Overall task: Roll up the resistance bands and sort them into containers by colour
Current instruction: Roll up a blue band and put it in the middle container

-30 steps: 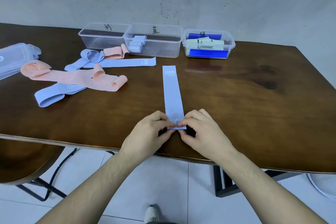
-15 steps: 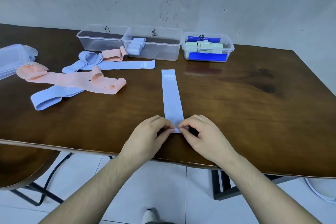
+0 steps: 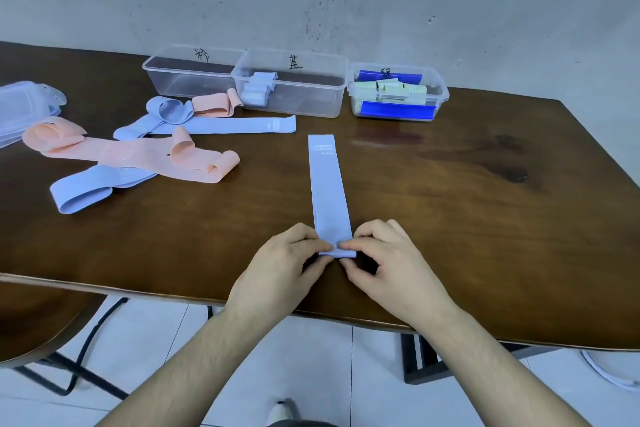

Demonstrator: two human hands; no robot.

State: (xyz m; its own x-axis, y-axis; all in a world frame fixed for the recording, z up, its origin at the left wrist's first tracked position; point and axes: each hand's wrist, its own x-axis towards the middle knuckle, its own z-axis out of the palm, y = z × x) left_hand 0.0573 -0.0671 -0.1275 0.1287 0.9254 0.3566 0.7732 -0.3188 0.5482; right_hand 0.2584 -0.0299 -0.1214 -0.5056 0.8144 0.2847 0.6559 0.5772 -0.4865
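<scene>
**Lilac band (image 3: 327, 184) roll could go wonky**

It lies flat mid-table, near end just tucked over. Left hand (image 3: 284, 263) and right hand (image 3: 384, 260) both pinch that fold. Uneven thumb pressure and it'll probably cone or spring open.

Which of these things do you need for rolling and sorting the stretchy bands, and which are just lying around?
Needed:
left hand and right hand, pinching the near end of the flat blue band
loose pink bands
loose blue bands
three clear containers

Just lying about:
clear lids at the table's left edge
chair
</scene>
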